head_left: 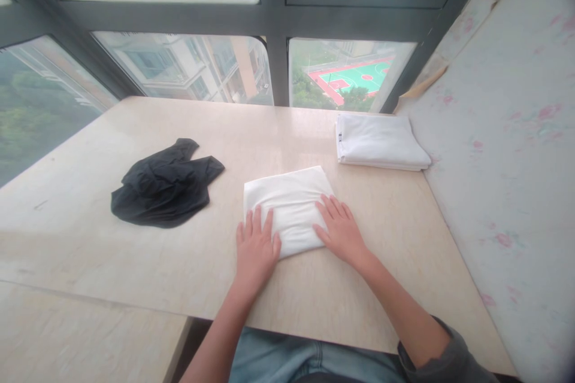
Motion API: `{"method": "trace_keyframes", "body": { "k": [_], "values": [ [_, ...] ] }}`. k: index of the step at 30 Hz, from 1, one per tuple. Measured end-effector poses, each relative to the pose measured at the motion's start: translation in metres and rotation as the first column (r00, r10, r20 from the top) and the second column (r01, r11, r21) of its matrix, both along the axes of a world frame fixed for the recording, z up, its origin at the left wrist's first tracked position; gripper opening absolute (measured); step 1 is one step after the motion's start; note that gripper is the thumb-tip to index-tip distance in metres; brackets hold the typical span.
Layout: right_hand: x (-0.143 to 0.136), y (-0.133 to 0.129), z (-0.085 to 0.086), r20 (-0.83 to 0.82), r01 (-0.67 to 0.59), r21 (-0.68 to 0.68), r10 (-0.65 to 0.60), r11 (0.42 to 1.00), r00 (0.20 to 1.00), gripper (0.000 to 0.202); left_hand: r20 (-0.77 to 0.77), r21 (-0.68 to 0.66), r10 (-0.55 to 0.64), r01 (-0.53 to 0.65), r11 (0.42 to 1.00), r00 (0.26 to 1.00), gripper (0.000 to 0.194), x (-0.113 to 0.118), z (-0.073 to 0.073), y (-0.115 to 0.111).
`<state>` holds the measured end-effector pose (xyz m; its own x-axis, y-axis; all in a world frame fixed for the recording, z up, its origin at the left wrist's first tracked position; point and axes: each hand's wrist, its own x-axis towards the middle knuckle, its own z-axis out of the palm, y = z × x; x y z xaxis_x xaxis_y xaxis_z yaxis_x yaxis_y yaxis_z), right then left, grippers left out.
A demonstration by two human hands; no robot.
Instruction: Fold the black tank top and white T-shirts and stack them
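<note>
A folded white cloth (291, 209) lies on the stone-like ledge in front of me, with small creases running across its middle. My left hand (258, 248) rests flat on its near left edge, fingers spread. On its right side lies my right hand (340, 230), palm down with the fingers apart. Neither hand grips the cloth. Left of it is a crumpled black garment (166, 185), which neither hand touches. Behind and to the right sits a neat stack of folded white fabric (380, 140).
The pale ledge (112, 269) runs up to a grey window frame (179, 18). A wall with flowered paper (503, 191) bounds it on the right, its paper peeling near the window. The ledge's front edge is close to my lap.
</note>
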<state>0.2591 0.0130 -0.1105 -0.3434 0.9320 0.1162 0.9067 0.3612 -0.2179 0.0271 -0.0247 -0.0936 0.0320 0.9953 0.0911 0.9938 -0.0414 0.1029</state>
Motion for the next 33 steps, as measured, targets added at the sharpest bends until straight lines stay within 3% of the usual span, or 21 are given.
{"method": "trace_keyframes", "body": {
  "k": [5,7,10,12,15,19,22,26,30,33],
  "values": [
    [0.007,-0.024,-0.006,-0.116,0.036,0.017,-0.034,0.999,0.993,0.053,0.205,0.037,-0.027,0.020,0.999,0.978,0.055,-0.007,-0.004,-0.016],
    [0.010,-0.030,-0.007,-0.237,0.073,0.010,-0.069,0.997,0.969,0.051,0.329,0.077,0.007,-0.034,0.996,0.944,0.056,-0.012,-0.005,-0.020],
    [0.014,-0.025,-0.004,-0.435,0.253,-0.050,-0.249,0.966,0.865,0.050,0.506,0.046,0.173,-0.227,0.973,0.845,0.062,-0.022,0.000,-0.015],
    [0.015,-0.014,0.004,-0.486,0.373,-0.151,-0.397,0.916,0.778,0.052,0.603,-0.092,0.313,-0.326,0.941,0.734,0.065,-0.030,0.006,-0.005],
    [0.014,0.005,0.020,-0.412,0.447,-0.291,-0.532,0.846,0.740,0.049,0.669,-0.255,0.421,-0.343,0.904,0.613,0.058,-0.041,0.016,0.015],
    [0.007,0.024,0.037,-0.230,0.488,-0.370,-0.586,0.791,0.777,0.030,0.695,-0.282,0.380,-0.254,0.925,0.610,0.049,-0.048,0.022,0.036],
    [-0.001,0.029,0.044,-0.094,0.503,-0.396,-0.578,0.769,0.810,0.028,0.719,-0.299,0.341,-0.174,0.938,0.606,0.049,-0.046,0.021,0.044],
    [-0.011,0.027,0.043,0.037,0.548,-0.324,-0.569,0.771,0.822,0.030,0.717,-0.242,0.301,-0.181,0.953,0.628,0.043,-0.043,0.018,0.050],
    [-0.006,0.024,0.035,0.019,0.538,-0.274,-0.555,0.797,0.831,0.035,0.732,-0.225,0.268,-0.150,0.963,0.626,0.045,-0.043,0.016,0.051],
    [0.010,0.023,0.031,-0.114,0.510,-0.198,-0.536,0.837,0.836,0.036,0.852,-0.267,0.275,-0.082,0.960,0.446,0.057,-0.035,0.015,0.054]
  ]
}}
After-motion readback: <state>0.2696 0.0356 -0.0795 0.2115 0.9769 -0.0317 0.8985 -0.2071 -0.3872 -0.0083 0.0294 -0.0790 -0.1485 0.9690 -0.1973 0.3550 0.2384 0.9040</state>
